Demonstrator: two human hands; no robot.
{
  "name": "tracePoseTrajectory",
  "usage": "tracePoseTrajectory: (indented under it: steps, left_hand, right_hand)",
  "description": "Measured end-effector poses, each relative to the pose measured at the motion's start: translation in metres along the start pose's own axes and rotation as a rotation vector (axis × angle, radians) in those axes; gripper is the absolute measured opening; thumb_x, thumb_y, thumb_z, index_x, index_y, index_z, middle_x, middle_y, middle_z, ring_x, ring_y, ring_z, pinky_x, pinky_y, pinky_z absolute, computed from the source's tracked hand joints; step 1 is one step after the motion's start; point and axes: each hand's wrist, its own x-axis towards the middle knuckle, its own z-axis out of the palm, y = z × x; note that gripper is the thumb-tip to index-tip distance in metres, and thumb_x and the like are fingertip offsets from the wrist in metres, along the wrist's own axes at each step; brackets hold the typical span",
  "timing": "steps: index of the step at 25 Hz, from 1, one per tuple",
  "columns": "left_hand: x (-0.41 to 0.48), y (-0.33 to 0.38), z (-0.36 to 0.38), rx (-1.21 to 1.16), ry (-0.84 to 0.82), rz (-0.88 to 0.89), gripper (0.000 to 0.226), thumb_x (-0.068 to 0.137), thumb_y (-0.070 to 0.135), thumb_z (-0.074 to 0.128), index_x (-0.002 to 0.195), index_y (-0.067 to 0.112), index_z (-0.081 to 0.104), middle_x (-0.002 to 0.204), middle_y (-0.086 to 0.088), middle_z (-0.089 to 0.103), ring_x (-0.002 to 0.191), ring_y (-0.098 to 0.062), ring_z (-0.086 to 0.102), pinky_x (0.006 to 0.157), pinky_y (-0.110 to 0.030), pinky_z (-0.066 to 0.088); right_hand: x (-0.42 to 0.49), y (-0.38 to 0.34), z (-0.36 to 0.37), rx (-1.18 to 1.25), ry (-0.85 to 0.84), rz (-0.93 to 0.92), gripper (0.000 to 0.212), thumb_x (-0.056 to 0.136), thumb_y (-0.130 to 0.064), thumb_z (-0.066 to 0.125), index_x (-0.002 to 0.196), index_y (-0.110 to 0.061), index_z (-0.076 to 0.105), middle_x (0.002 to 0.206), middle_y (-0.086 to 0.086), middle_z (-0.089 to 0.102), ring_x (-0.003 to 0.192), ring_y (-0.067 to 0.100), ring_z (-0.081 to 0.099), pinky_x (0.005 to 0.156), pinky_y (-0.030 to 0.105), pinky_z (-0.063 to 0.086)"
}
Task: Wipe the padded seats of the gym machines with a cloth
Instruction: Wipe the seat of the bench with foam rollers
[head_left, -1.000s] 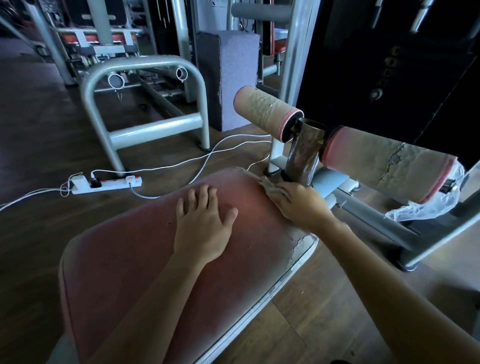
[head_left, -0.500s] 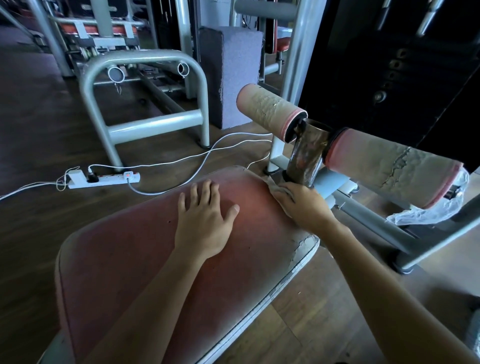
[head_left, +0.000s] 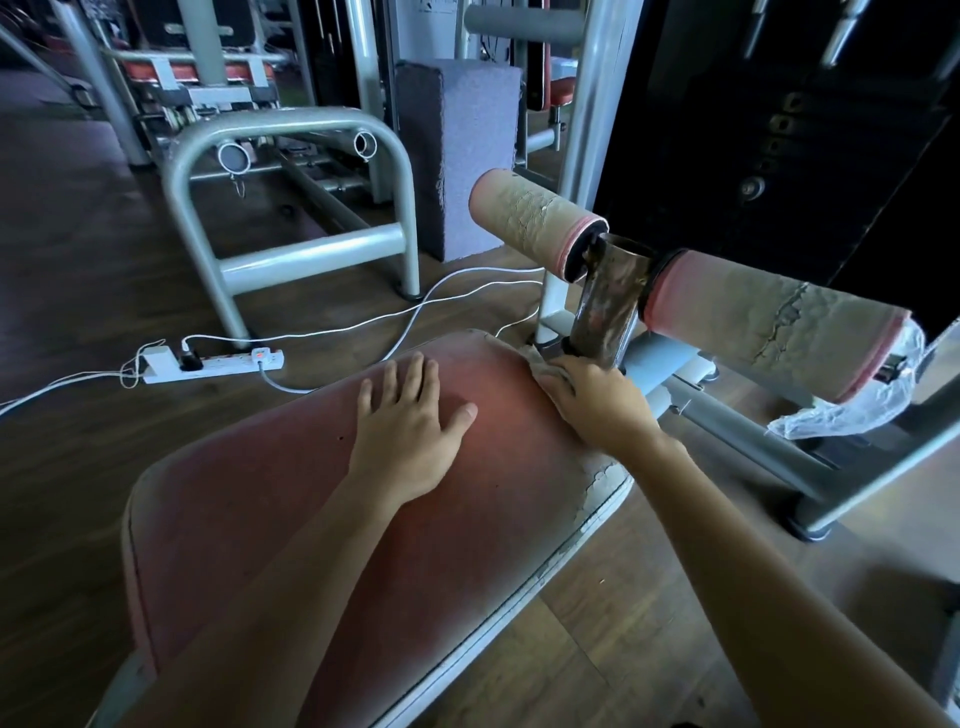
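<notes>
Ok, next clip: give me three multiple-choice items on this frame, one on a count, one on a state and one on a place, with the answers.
1. How many roller pads flank the rusty post?
A. one
B. two
C. four

2. How is the left hand?
A. flat on the seat, fingers straight
B. curled in a fist
C. lifted off the seat

3. Where is the cloth?
A. draped over a roller pad
B. under the left hand
C. at the seat's far edge, under the right hand

Answers:
1 B: one pad sticks out on each side of the post.
2 A: its palm lies on the red padding.
3 C: the cloth peeks out past the right hand's fingers, by the post.
</notes>
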Motion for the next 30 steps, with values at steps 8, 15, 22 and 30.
tracePoseTrajectory:
  steps: [8, 15, 22, 30]
  left_hand:
    - [-0.002, -0.036, -0.007, -0.026, -0.003, 0.127, 0.101, 0.076, 0.081, -0.002, 0.161, 0.028, 0.008, 0.169, 0.007, -0.001, 0.156, -0.011, 0.000, 0.126, -0.037, 0.002]
    - [0.004, -0.039, -0.003, -0.076, -0.004, 0.108, 0.103, 0.078, 0.082, 0.002, 0.162, 0.022, 0.005, 0.169, 0.006, -0.003, 0.155, -0.010, -0.002, 0.126, -0.037, 0.003]
    - [0.006, -0.038, -0.002, -0.069, -0.009, 0.111, 0.104, 0.077, 0.082, -0.002, 0.162, 0.022, 0.003, 0.169, 0.007, -0.006, 0.155, -0.009, -0.006, 0.126, -0.038, 0.002]
    - [0.007, -0.040, -0.002, -0.092, -0.009, 0.121, 0.102, 0.078, 0.083, 0.001, 0.162, 0.023, 0.003, 0.169, 0.007, -0.005, 0.155, -0.009, -0.004, 0.126, -0.038, 0.003]
  right_hand:
    - [0.046, -0.036, 0.006, -0.073, -0.118, -0.093, 0.046, 0.097, -0.071, 0.030, 0.112, -0.039, 0.060, 0.115, -0.001, 0.069, 0.106, 0.031, 0.063, 0.086, 0.043, 0.050]
    - [0.100, -0.050, 0.023, -0.079, -0.221, -0.064, 0.066, 0.089, -0.076, 0.029, 0.103, -0.026, 0.069, 0.111, 0.003, 0.070, 0.105, 0.030, 0.063, 0.085, 0.042, 0.049]
    - [0.060, -0.022, 0.015, -0.115, -0.109, -0.033, 0.055, 0.098, -0.066, 0.035, 0.109, -0.024, 0.067, 0.109, 0.009, 0.070, 0.106, 0.035, 0.063, 0.087, 0.044, 0.049]
    - [0.079, -0.035, 0.019, -0.076, -0.143, -0.015, 0.071, 0.087, -0.081, 0.024, 0.103, -0.027, 0.067, 0.107, 0.002, 0.069, 0.101, 0.031, 0.064, 0.087, 0.044, 0.051]
